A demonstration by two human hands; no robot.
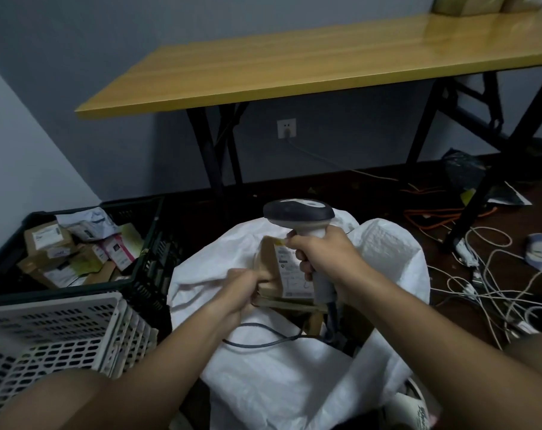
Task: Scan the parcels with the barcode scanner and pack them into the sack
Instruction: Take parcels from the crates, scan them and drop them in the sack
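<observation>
Yellow-topped table (325, 66) along the far wall. White sack (294, 367) below, mouth open, between the forearms. Black crate (139, 243) to the left, loaded with parcels (77, 252); white basket (61, 330) nearer. Over the sack's mouth, left hand (241, 290) pinches the lower edge of a brown parcel (276, 268). Right hand (322, 256) wrapped tight round the barcode scanner (297, 212) handle, head up, touching parcel's label side.

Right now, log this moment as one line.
left hand: holds cardboard parcel | right hand: grips barcode scanner | place: over white sack
</observation>
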